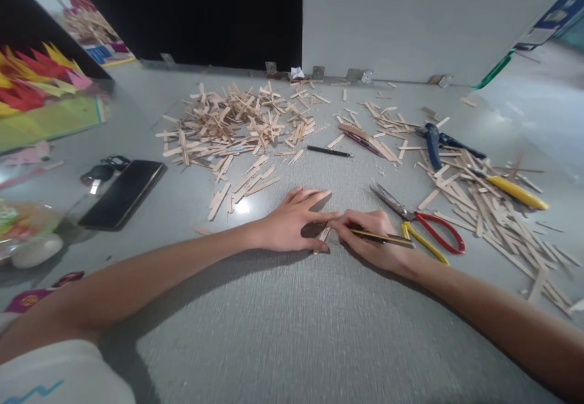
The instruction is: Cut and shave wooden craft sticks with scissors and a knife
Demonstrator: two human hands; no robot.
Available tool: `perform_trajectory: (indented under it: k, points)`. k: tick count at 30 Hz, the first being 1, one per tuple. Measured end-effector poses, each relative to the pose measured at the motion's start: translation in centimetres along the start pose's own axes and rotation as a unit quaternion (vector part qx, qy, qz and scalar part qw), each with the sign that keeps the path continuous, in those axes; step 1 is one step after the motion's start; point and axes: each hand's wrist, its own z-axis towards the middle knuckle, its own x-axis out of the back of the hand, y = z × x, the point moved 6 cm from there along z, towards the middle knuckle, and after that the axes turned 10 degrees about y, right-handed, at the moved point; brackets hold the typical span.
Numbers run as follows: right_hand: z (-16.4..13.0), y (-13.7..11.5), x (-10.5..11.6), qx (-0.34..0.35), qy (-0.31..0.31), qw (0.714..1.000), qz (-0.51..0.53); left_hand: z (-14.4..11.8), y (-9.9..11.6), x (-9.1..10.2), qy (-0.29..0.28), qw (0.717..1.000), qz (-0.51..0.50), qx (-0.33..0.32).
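My left hand lies palm down on the grey table, fingers spread. Its thumb and index finger hold a small wooden stick against the tabletop. My right hand is closed round a dark pencil with gold stripes, with its fingertips at the upper end of the stick. The pencil's tip is hidden behind the fingers. Just right of this hand lie scissors with one red and one yellow handle, their blades apart.
A heap of wooden sticks lies at the back; more sticks spread at right under blue-handled pliers and a yellow-handled tool. A black pencil lies ahead. At left are a phone and a watch.
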Motion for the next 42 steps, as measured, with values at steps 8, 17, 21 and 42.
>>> perform_trajectory:
  k: [8, 17, 21, 42]
  points:
    - [0.0, 0.5, -0.6, -0.047, -0.054, 0.997, 0.013, 0.0, 0.6, 0.1, -0.035, 0.999, 0.001, -0.018]
    - [0.1, 0.8, -0.8, -0.075, -0.061, 0.995, 0.036, 0.0, 0.6, 0.2, -0.028, 0.999, -0.019, -0.018]
    - [0.1, 0.8, -0.8, -0.076, -0.065, 0.994, 0.034, 0.1, 0.6, 0.1, -0.037, 0.999, -0.006, -0.010]
    - [0.2, 0.7, -0.9, -0.049, -0.075, 0.996, 0.020, -0.1, 0.8, 0.1, -0.039, 0.999, 0.005, -0.012]
